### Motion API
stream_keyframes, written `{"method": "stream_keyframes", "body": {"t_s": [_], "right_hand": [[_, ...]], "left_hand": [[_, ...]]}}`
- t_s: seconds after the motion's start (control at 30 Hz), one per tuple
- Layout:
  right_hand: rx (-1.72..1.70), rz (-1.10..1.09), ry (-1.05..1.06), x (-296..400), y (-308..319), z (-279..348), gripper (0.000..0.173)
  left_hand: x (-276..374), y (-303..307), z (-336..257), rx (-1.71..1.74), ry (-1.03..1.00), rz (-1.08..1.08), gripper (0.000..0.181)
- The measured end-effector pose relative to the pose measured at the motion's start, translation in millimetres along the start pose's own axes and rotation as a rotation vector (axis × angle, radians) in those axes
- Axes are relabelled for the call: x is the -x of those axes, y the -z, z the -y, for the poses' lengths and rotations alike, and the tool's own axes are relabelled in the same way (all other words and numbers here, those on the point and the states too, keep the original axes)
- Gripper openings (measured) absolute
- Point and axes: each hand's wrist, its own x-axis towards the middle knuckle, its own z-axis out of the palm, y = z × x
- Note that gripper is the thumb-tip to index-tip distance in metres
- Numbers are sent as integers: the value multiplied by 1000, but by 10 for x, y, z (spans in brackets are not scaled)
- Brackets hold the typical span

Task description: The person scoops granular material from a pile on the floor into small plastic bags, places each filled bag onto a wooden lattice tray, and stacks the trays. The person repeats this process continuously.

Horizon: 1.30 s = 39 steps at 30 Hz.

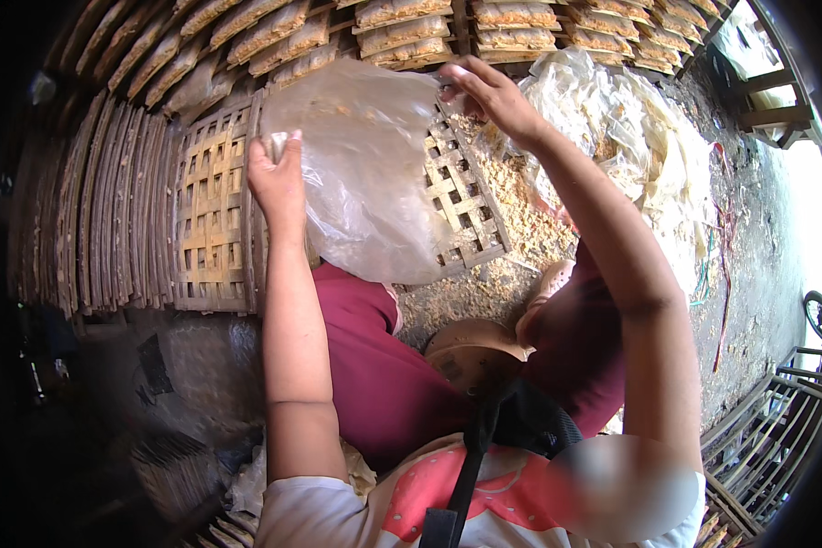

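Observation:
A cloudy plastic sheet (366, 171) spreads before me, over a woven bamboo tray (462, 205) with a wooden frame. My left hand (277, 175) pinches the sheet's left edge between thumb and fingers, where some of it is bunched up. At the sheet's upper right corner, my right hand (490, 99) has its fingers loosely curled. Its fingertips meet the corner, but blur hides whether they grip it. Much of the tray's left part is covered by the plastic.
Similar bamboo trays (120, 205) stand on edge in a row at left. Filled slabs (404, 31) rest on racks ahead. Crumpled plastic sheets (630, 130) lie in a heap at right, beside scattered yellowish crumbs (520, 205). A round brown object (476, 342) sits between my legs.

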Motion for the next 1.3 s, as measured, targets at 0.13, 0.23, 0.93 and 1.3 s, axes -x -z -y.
{"method": "stream_keyframes", "body": {"t_s": [0.13,0.23,0.93,1.3], "right_hand": [[226,-458,-417,-5,-127,-2249,42],[-66,-324,-1116,555,-598,-3322,24],[898,-214,-1154,314,-817,-3707,68],[193,-295,-637,271,-549,-2648,36]], "left_hand": [[-2,40,-100,-118,-179,-320,13],[14,201,-78,-154,-231,-423,16],[-382,-18,261,-177,-189,-267,17],[-444,-117,212,-86,-213,-299,14]]}}
